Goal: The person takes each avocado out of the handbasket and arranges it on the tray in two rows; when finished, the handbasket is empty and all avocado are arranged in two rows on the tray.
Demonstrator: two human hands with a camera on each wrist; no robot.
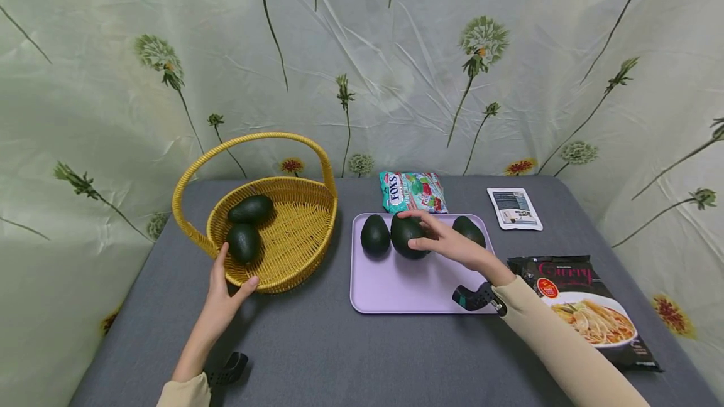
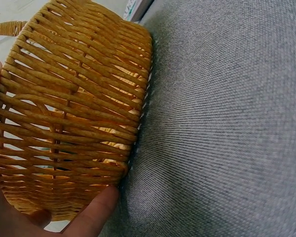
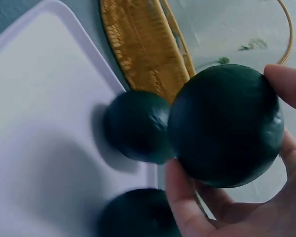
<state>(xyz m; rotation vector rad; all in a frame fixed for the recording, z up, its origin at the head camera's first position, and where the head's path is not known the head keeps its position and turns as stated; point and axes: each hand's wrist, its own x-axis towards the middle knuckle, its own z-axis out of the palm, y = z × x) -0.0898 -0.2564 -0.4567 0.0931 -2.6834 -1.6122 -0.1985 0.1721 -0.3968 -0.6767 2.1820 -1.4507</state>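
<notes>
My right hand (image 1: 438, 237) holds a dark green avocado (image 1: 407, 237) between thumb and fingers over the lilac tray (image 1: 390, 297). In the right wrist view the held avocado (image 3: 224, 126) is raised above the tray, its shadow falling on the surface. To its left on the tray lies a second avocado (image 1: 375, 235), and another avocado (image 1: 469, 230) is to the right, partly behind the hand. My left hand (image 1: 220, 297) grips the near left side of the yellow wicker basket (image 1: 300, 269), with fingers spread along its wall. Two avocados (image 1: 251, 210) lie inside the basket at the left.
Behind the tray sits a teal candy bag (image 1: 415, 192). A white packet (image 1: 515, 208) lies at the back right, and a black noodle package (image 1: 594, 319) is beside my right forearm. The basket's tall handle (image 1: 271, 135) arches over it. A floral curtain (image 1: 396, 80) hangs behind the grey table (image 1: 317, 357).
</notes>
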